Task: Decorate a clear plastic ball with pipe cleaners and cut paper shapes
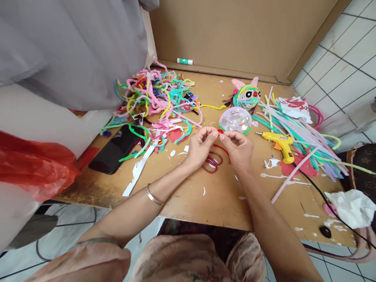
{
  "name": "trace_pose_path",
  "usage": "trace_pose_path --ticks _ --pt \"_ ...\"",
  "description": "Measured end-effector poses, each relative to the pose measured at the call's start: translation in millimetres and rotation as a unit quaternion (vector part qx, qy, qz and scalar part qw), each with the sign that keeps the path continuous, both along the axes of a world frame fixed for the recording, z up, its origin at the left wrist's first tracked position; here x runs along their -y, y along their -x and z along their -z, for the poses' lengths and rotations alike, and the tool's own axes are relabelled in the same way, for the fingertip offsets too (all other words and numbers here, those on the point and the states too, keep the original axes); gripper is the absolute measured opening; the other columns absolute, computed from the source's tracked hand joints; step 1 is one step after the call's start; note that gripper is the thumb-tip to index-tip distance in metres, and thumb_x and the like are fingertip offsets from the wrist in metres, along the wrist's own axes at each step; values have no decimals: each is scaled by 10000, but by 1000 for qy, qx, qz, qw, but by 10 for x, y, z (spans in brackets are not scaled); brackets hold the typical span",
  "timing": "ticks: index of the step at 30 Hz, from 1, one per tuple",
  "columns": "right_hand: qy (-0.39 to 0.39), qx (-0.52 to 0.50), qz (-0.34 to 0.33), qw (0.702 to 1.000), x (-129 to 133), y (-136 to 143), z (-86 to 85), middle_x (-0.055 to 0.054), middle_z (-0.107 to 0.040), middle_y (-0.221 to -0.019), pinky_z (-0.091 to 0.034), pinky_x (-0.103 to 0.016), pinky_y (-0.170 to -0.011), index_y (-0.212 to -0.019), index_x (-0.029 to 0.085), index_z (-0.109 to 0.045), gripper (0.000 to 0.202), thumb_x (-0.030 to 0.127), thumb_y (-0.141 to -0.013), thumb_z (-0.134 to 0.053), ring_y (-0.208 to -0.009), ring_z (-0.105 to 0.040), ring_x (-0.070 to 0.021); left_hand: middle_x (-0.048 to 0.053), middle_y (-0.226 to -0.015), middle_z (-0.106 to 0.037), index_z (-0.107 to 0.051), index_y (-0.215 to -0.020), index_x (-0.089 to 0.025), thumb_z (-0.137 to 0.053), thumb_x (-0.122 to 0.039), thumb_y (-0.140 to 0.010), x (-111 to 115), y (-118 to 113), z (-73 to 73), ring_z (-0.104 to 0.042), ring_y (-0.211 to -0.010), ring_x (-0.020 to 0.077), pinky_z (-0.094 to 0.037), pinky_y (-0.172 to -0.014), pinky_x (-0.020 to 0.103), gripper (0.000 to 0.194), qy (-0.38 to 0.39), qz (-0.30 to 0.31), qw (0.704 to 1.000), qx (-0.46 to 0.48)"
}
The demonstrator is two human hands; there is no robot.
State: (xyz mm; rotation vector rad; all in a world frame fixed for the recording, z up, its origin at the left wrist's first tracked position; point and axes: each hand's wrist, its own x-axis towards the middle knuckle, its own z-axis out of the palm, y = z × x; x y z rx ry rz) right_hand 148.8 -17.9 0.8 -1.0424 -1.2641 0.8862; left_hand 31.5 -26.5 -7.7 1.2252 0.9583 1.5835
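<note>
Side by side over the middle of the table, my left hand (202,147) and my right hand (239,149) pinch a red pipe cleaner (225,151) between thumbs and fingertips. Its upper end is bent small at the fingertips, and a length curves down below my right hand. Dark red loops (212,164) lie on the table under my hands; whether they join the held piece I cannot tell. Just beyond my fingertips sits a clear bowl-shaped piece (235,120) edged in pink and green, with coloured specks. A decorated ball with eyes and pink ears (246,94) stands behind it.
A tangled heap of pipe cleaners (165,98) lies at the left, near a black phone (115,149). On the right are a yellow glue gun (279,144) with its cord, straight pipe cleaners (301,132) and crumpled tissue (353,208). A glue stick (184,61) lies at the back.
</note>
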Motion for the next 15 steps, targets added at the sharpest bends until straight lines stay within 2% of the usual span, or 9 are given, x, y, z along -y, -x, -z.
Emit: trace_pose_path --ticks 5,9,15 --pt "-18 53 1 998 22 -15 -34 11 -669 -668 -504 -289 -646 -705 188 -675 180 364 -713 -712 -615 -579 -127 -15 -695 -585 -631 -805 -170 -685 -507 -787 -16 2 4 -491 -625 94 -406 -615 223 341 18 21 999 22" --pt "-93 113 41 988 28 -50 -83 6 -650 -663 -486 -301 -666 -686 197 -660 147 311 -779 -647 -642 -571 -139 -32 -624 -546 -599 -710 -164 -686 -425 -787 -51 12 0 -448 -553 73 -394 -579 213 285 49 30 997 61" --pt "-202 258 94 940 13 -139 -103 -12 -666 -770 -436 -362 -785 -825 218 -681 134 306 -874 -592 -750 -603 -176 -42 -582 -521 -555 -665 -170 -644 -329 -812 -56 6 -44 -431 -510 60 -380 -541 195 235 95 31 993 63"
